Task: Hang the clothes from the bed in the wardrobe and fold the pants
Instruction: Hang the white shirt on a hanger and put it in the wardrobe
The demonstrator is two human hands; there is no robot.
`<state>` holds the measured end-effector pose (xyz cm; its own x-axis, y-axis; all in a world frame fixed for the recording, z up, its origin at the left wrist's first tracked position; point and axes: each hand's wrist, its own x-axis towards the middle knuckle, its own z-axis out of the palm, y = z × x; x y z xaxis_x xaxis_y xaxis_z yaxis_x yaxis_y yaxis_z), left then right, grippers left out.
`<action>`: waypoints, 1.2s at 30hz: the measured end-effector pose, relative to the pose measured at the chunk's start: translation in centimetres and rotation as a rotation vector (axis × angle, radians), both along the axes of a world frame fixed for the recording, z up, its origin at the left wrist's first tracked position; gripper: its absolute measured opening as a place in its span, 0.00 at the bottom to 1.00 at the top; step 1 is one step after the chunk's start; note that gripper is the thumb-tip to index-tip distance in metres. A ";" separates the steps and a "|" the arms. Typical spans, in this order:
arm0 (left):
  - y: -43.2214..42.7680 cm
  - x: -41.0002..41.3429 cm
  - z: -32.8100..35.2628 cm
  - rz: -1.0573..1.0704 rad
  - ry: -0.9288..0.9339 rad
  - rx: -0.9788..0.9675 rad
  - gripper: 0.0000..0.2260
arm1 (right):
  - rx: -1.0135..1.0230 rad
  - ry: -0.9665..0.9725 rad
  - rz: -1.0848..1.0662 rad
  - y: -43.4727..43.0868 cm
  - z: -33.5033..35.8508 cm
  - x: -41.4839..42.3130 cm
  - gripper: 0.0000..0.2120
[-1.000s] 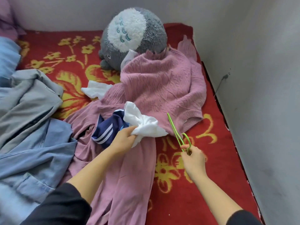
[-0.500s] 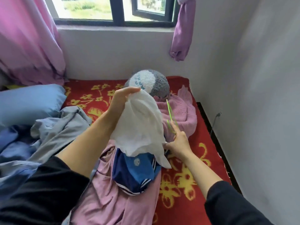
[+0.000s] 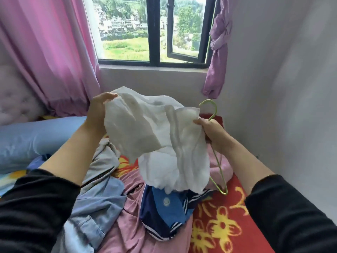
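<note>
I hold a white garment with a blue and navy striped lower part (image 3: 156,143) up in the air in front of me. My left hand (image 3: 99,112) grips its upper left edge. My right hand (image 3: 212,133) pinches its upper right edge and also holds a thin green hanger (image 3: 215,114), whose hook points up and whose frame hangs down behind the cloth. Under them on the red flowered bed cover (image 3: 218,225) lie pink clothes (image 3: 131,225), a grey garment (image 3: 104,165) and a light blue denim shirt (image 3: 96,212).
A blue pillow (image 3: 36,139) lies at the left by a padded headboard (image 3: 16,103). Pink curtains (image 3: 45,52) hang left of the window (image 3: 155,30), and a knotted purple curtain (image 3: 218,52) hangs to its right. A grey wall (image 3: 282,88) runs along the bed's right side.
Both hands have lifted the white garment off the bed and spread it between them. The right hand, with the hanger, has come up to the cloth's edge. My view has tilted up to the window.
</note>
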<state>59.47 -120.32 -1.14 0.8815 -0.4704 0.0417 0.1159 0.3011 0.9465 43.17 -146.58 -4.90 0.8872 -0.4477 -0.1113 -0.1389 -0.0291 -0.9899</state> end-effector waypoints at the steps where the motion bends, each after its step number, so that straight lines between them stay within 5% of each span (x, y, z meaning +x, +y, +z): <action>1: 0.0 0.0 -0.5 -0.076 0.024 -0.015 0.14 | 0.029 -0.039 0.028 0.0 1.6 0.0 0.10; 4: -0.2 0.0 -1.3 -0.154 0.012 0.050 0.14 | 0.163 -0.184 0.089 0.2 6.6 -0.4 0.11; 8: -1.5 0.4 -2.8 0.019 -0.090 0.131 0.10 | 0.094 -0.193 0.046 0.4 8.6 -0.7 0.13; 10: -1.9 1.0 -3.9 0.259 -0.149 0.355 0.03 | 0.083 -0.142 0.007 0.5 7.9 -0.9 0.16; 12: -2.2 0.8 -5.3 0.418 -0.284 0.760 0.11 | 0.118 -0.103 -0.020 0.5 6.9 -1.2 0.19; 14: -3.0 -1.1 -6.3 0.473 -0.437 0.940 0.16 | 0.148 -0.081 -0.021 0.4 6.1 -1.2 0.21; 16: -4.1 -4.1 -7.2 0.368 -0.530 0.833 0.08 | 0.162 -0.063 -0.022 0.8 5.4 -1.2 0.20; 19: -6.1 -8.7 -9.9 -0.123 -0.386 0.703 0.05 | 0.143 -0.060 -0.004 1.3 3.9 -1.1 0.16; 22: -7.7 -11.5 -14.4 -0.426 -0.212 0.912 0.14 | 0.084 -0.028 0.006 1.6 2.5 -1.1 0.14; 26: -7.8 -12.9 -21.1 -0.474 -0.233 1.180 0.21 | 0.048 0.031 0.017 1.6 0.9 -1.5 0.17; 36: -8.1 -13.3 -26.8 -0.390 -0.147 1.133 0.13 | 0.044 -0.019 -0.078 -0.5 -0.9 -3.3 0.13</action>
<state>46.15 -128.38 -27.96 0.6937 -0.5384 -0.4784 -0.1171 -0.7397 0.6627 39.90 -147.07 -5.81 0.8520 -0.5106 -0.1157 -0.1199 0.0249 -0.9925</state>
